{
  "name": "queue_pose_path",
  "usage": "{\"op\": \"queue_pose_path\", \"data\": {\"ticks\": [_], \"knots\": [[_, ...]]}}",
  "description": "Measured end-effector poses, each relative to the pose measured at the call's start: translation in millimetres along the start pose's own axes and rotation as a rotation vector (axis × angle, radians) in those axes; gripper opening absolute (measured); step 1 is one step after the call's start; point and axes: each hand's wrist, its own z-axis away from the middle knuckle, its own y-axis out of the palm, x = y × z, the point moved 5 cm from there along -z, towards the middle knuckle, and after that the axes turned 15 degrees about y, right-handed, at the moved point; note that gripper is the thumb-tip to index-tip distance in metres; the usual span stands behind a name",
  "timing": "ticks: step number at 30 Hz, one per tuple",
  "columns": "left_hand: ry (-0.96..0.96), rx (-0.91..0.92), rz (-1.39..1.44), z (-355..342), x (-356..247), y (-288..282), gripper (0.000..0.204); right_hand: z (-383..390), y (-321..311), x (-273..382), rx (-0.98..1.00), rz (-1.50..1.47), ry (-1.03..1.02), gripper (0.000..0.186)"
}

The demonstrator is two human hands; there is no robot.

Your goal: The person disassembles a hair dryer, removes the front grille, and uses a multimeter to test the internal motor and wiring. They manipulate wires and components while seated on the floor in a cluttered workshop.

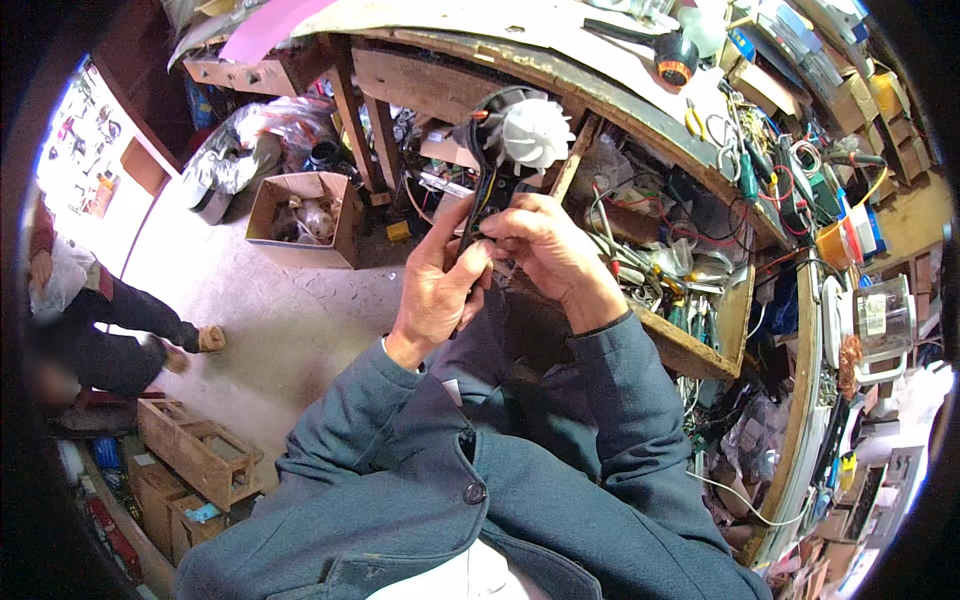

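While both hands meet above the open wooden drawer of tools (700, 350), the left hand (435, 290) and right hand (550, 250) pinch the black motor housing with white plastic fan wheel (525, 130), fingers clamped on its lower wired end.

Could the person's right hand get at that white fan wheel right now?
Probably yes. The right hand grips the black part just below the white fan wheel, with nothing between them, though it would have to let go, leaving the left hand holding.
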Motion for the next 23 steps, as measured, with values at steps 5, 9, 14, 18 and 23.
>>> {"op": "queue_pose_path", "data": {"ticks": [5,9,14,18,23], "knots": [[-0.014,0.004,0.034,-1.5,-0.7,-5.2,0.054,-3.6,0.3,-0.4,-0.001,0.033,-0.018,0.011],[-0.077,-0.010,0.027,-8.5,-3.5,-4.8,0.056,-7.0,-9.1,0.0,-0.006,0.078,-0.067,0.013],[-0.109,0.031,0.100,-8.5,-9.3,-3.3,0.058,-6.4,-9.9,5.9,-0.007,0.085,-0.087,0.013],[-0.122,0.070,0.049,-8.9,-7.8,-6.4,0.063,-7.5,-18.1,2.1,0.090,0.090,-0.104,0.016],[-0.185,0.078,-0.011,-10.2,-7.5,-10.4,0.067,-2.5,-7.9,2.5,0.059,0.280,-0.131,0.046]]}}
